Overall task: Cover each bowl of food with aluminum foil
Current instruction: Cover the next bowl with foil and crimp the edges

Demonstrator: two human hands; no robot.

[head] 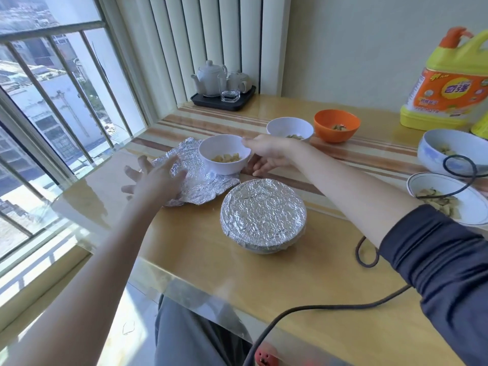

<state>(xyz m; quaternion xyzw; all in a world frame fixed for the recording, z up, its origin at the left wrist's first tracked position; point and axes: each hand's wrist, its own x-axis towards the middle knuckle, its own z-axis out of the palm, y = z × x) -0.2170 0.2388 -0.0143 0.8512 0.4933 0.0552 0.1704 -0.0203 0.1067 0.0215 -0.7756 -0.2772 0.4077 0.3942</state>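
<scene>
The tabletop [303, 273] in front of me is pale wood with darker stripes along its far side, running beside the window. Nearest me on it sits the covered bowl [263, 215], its crinkled foil pressed tight around the rim. Beyond it to the left lies a loose foil sheet [200, 187], wrinkled and spread flat, and a white bowl [224, 154] holding pale food chunks stands on the sheet's far right part. My left hand [155, 180] rests on the sheet's left side, fingers spread and straight, clasping nothing. My right hand [266, 154] is at the white bowl's right side, thumb on the rim and fingers curled round its wall, gripping it. Still uncovered are a second white bowl [290, 128], an orange bowl [337, 128], and two more bowls at the right edge. A dark cable [317, 307] trails across the near tabletop.
</scene>
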